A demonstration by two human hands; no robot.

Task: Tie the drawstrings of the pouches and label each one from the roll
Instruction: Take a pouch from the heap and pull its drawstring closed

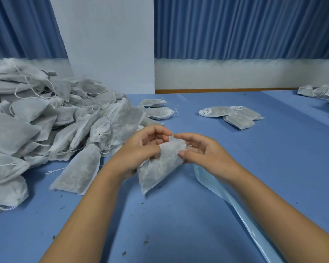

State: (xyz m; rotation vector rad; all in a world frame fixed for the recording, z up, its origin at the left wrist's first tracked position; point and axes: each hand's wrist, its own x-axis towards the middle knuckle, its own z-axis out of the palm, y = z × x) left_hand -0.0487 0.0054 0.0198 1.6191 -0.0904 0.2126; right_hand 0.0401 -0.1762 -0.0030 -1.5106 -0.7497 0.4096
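Note:
A white mesh pouch [160, 166] filled with dark dried matter is held just above the blue table, mouth end up between my hands. My left hand [141, 149] grips its left side, fingers curled over the top. My right hand [199, 149] pinches the pouch's right upper edge with thumb and curled fingers. The drawstrings are hidden behind my fingers. A pale blue glossy strip [235, 204], which looks like label backing, runs from under my right wrist toward the lower right. The label roll itself is not in view.
A big heap of pouches with loose strings [46, 120] fills the left side. Another pouch [80, 171] lies beside my left forearm. Labelled pouches [232, 114] lie at centre right, more of them at the far right [323, 93]. Crumbs dot the blue table [169, 224].

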